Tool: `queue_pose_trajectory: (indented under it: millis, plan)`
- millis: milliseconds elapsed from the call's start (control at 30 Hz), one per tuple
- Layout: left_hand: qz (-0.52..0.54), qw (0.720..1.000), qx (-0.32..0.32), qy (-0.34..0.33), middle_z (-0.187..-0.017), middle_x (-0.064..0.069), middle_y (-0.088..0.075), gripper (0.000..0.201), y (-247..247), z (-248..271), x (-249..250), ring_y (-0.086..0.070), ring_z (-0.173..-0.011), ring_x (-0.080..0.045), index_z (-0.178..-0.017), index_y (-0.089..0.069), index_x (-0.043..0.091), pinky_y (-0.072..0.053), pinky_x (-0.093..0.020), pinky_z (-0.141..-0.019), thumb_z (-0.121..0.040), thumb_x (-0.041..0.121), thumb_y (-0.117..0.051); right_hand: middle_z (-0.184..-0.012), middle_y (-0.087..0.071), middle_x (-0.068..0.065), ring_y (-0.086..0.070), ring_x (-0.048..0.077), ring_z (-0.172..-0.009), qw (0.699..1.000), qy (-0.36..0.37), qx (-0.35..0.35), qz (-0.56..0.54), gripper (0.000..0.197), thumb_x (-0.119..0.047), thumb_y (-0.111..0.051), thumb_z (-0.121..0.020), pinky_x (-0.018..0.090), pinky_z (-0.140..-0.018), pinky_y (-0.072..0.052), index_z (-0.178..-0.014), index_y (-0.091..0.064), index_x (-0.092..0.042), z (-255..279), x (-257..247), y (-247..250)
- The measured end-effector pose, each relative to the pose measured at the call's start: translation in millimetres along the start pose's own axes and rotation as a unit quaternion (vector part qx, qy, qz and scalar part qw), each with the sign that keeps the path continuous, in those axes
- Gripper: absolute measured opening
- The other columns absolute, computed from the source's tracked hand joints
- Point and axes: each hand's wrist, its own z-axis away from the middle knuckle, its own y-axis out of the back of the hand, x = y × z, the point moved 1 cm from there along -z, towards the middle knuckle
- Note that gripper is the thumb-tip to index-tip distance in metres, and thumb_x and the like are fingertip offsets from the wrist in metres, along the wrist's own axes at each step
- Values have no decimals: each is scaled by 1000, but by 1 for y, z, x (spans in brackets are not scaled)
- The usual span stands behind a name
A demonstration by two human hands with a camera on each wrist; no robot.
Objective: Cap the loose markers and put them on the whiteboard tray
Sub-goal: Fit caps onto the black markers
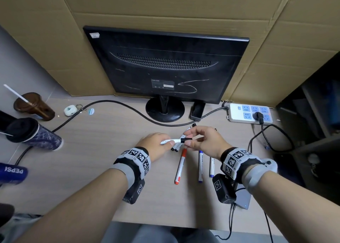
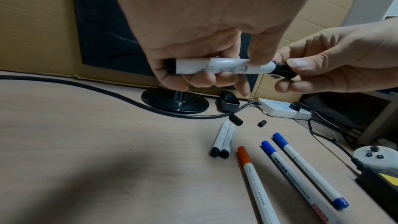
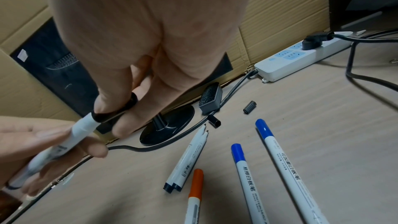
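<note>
My left hand (image 1: 166,143) grips a white marker (image 2: 217,67) by its barrel, level above the desk. My right hand (image 1: 190,140) pinches a black cap (image 2: 282,71) that sits on the marker's tip; how far it is seated I cannot tell. Below on the desk, two uncapped black markers (image 2: 223,140) lie side by side. Two loose black caps (image 2: 235,120) (image 2: 262,123) lie just beyond them. An orange-capped marker (image 1: 181,166) and two blue-capped markers (image 1: 201,166) (image 1: 212,167) lie nearer me. No whiteboard tray shows in any view.
A monitor (image 1: 165,62) on a round base stands behind the markers, with a grey eraser (image 1: 197,111) and a power strip (image 1: 249,113) to its right. A black cable (image 1: 114,104) crosses the desk. Two cups (image 1: 35,106) (image 1: 35,134) stand at the left.
</note>
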Motion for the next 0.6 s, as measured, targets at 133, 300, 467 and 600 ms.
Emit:
queue_pose_trajectory:
  millis: [133, 300, 467, 600]
  plan:
    - [31, 999, -4, -10, -86, 7, -64, 20, 0, -1, 4, -63, -87, -22, -91, -65, 32, -53, -37, -81, -98, 47, -53, -102, -65, 14, -80, 24, -79, 1000, -11, -5, -22, 22, 5, -72, -91, 27, -75, -65, -113, -68, 2, -1, -1, 1]
    - [83, 996, -4, -29, -91, 0, -70, 15, 3, -2, 5, -62, -83, -24, -90, -66, 28, -52, -37, -81, -100, 33, -56, -88, -64, 20, -80, 31, -88, 1000, -12, 0, -15, 20, -4, -73, -93, 32, -79, -66, -111, -71, 5, -4, 0, 6]
    - [90, 994, 0, -56, -85, 1, -71, 21, 9, -5, 4, -62, -81, -19, -86, -73, 23, -50, -35, -81, -100, 28, -58, -82, -71, 23, -77, 42, -91, 1000, -2, 3, 10, 9, -6, -75, -91, 41, -81, -66, -100, -76, -2, -5, -3, 6]
    - [92, 994, 16, -56, -77, 7, -67, 20, 14, -9, 7, -57, -73, -12, -95, -79, 25, -48, -32, -76, -101, 29, -60, -80, -70, 22, -78, 36, -83, 1000, -1, 18, -1, 14, -4, -75, -92, 53, -87, -63, -102, -75, 5, -9, -2, 5]
